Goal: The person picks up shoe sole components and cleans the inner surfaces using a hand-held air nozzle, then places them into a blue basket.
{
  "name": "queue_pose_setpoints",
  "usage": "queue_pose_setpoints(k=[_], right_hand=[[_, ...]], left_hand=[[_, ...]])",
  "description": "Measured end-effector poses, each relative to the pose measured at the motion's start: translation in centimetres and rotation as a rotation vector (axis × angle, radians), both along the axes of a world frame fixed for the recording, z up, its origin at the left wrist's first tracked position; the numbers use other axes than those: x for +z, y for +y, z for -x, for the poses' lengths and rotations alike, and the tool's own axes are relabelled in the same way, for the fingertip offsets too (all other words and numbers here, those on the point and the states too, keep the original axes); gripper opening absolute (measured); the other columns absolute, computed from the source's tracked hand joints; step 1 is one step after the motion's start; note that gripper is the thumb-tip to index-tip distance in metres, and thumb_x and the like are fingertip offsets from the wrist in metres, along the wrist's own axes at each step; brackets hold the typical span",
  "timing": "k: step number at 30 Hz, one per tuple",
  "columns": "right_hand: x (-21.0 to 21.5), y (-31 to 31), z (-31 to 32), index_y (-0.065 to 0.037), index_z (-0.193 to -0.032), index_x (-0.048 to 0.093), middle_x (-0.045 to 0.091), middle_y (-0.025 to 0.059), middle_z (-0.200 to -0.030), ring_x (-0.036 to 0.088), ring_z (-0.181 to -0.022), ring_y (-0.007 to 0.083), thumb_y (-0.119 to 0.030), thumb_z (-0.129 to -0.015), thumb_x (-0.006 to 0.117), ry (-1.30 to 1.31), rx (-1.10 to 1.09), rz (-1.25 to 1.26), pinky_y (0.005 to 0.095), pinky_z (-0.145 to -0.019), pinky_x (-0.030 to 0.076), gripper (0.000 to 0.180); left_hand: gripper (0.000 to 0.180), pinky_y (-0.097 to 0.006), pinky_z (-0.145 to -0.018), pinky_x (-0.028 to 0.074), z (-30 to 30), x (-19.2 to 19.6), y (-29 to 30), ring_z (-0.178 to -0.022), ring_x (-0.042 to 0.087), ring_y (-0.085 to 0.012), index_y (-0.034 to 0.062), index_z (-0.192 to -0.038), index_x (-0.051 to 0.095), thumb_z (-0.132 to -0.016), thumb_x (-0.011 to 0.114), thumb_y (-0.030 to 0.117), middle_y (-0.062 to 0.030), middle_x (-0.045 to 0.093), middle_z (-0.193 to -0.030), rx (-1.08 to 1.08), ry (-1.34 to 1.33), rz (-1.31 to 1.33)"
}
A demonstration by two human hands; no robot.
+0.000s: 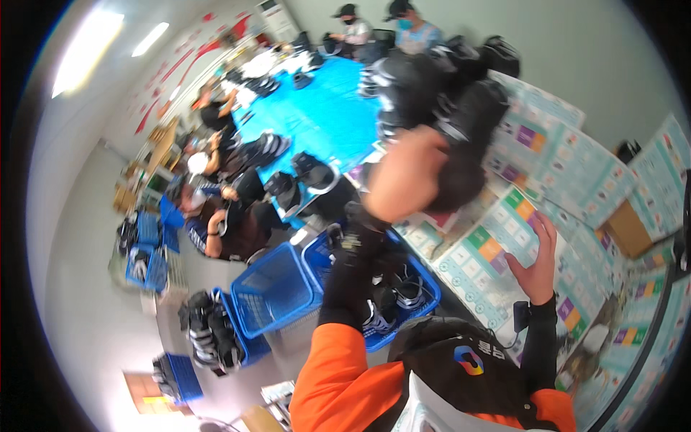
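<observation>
Left hand (407,176) is rising high and close to the camera, blurred, its fingers closing round a black shoe (461,137). The shoe is sitting in the grip and sticking out up and to the right of the hand, above the counter (576,237). How tightly the fingers are wrapping it is hard to tell through the blur.

Right hand (536,263) is lying open, fingers spread, palm down, resting on the counter's patterned sheets (497,252) with green, orange and purple squares. It is holding nothing. The shoe is hanging well above and to the left of this hand.

Below the left arm, a blue basket (421,306) is standing beside the counter, holding more black shoes with white trim. A second blue basket (277,288) is standing just left of it, looking empty. Further left, a pile of black shoes (209,331) is lying on the floor.

Beyond, other people are sitting along a long blue table (324,115) with black shoes spread over it.
</observation>
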State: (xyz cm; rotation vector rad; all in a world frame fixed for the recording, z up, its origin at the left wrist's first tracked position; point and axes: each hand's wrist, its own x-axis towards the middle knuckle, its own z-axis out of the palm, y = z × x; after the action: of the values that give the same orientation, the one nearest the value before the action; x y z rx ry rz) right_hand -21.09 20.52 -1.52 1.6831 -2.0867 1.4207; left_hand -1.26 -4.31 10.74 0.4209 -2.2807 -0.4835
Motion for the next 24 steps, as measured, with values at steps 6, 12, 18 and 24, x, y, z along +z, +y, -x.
queue_pose_setpoints(k=[6, 12, 18, 24], right_hand=[[-5.0, -3.0, -1.6, -0.006, -0.142, 0.05, 0.062, 0.0269, -0.126, 0.058, -0.115, 0.0491, -0.001, -0.087, 0.063, -0.023, 0.042, -0.191, 0.0502, -0.092, 0.049, 0.056], [-9.5, -1.5, -0.5, -0.004, -0.133, 0.055, 0.066, 0.03, -0.11, 0.062, -0.104, 0.0498, -0.002, -0.091, 0.06, -0.127, -0.083, -0.364, 0.0515, -0.083, 0.05, 0.042], [-9.1, -0.5, -0.3, -0.001, -0.13, 0.056, 0.066, 0.0289, -0.11, 0.061, -0.101, 0.051, -0.009, -0.091, 0.066, -0.174, 0.011, -0.425, 0.0483, -0.083, 0.051, 0.041], [-9.3, 1.0, -0.1, -0.001, -0.113, 0.068, 0.068, 0.0118, -0.109, 0.066, -0.087, 0.0219, -0.014, -0.091, 0.073, -0.346, 0.063, -0.216, 0.0297, -0.073, 0.051, 0.026]], left_hand=[[0.039, -0.041, -0.091, 0.051, 2.9, -13.8, 3.8, -0.105, 0.063, -0.0366, 0.0014, -0.122, 0.061, -0.09, 0.072, 0.021, -0.0207, 0.064, -0.112, -0.176, 0.059, -0.514], [0.047, -0.042, -0.097, 0.05, 0.0, -22.4, 7.4, -0.117, 0.061, -0.0325, 0.0059, -0.126, 0.065, -0.088, 0.079, 0.029, -0.0166, 0.064, -0.123, -0.285, 0.021, -0.437], [0.017, -0.038, -0.076, 0.055, -0.7, -24.1, 8.4, -0.087, 0.07, -0.0332, 0.0032, -0.103, 0.074, -0.091, 0.073, 0.015, -0.0144, 0.071, -0.102, -0.083, 0.139, -0.539], [0.01, -0.042, -0.071, 0.05, 1.1, -24.8, 11.1, -0.082, 0.064, -0.0368, 0.0028, -0.094, 0.068, -0.091, 0.069, 0.012, -0.0148, 0.065, -0.089, 0.108, 0.174, -0.549]])
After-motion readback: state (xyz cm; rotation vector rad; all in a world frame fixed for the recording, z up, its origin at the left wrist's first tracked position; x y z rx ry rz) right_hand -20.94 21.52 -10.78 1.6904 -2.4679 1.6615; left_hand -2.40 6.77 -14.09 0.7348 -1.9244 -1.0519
